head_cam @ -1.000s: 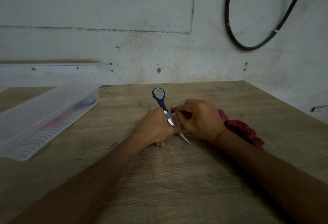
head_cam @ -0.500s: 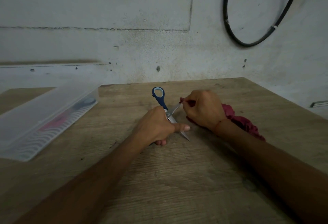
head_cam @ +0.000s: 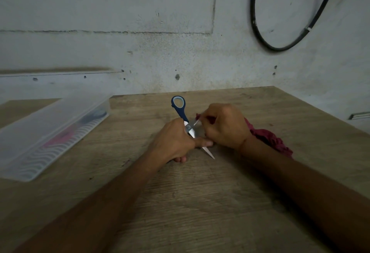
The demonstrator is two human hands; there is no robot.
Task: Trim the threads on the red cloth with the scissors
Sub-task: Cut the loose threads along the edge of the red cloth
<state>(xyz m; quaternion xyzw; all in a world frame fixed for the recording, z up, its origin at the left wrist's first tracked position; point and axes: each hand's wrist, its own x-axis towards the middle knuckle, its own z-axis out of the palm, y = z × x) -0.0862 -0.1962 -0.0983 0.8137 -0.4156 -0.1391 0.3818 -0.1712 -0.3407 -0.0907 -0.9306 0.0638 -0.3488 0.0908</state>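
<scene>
Near the middle of the frame the left hand (head_cam: 174, 142) is clenched around the lower handle of the blue-handled scissors (head_cam: 189, 128). The other handle loop stands free above the knuckles. The blades look parted: one runs down and right to a tip just above the wooden table (head_cam: 200, 202), and the other angles up toward the right hand (head_cam: 224, 126).

That hand, just right of centre, pinches an edge of the red cloth (head_cam: 268, 138) between curled fingertips and lifts it to the upper blade. The rest of the cloth lies bunched on the table behind the wrist, trailing toward the right edge of the frame. The thread itself is too fine to make out.

The main danger is closeness. The pinching fingertips sit right beside the upper blade, so a cut made there could nick skin. The left thumb juts out beside the lower blade and seems equally exposed.

With the thread barely visible in this dim light, the blades may catch a fold of fabric and leave a notch in the cloth. The grip looks awkward, with one loop unused, so a cut could twist or slip.

A translucent plastic box (head_cam: 50, 128) sits at the left, well apart from the work.
</scene>
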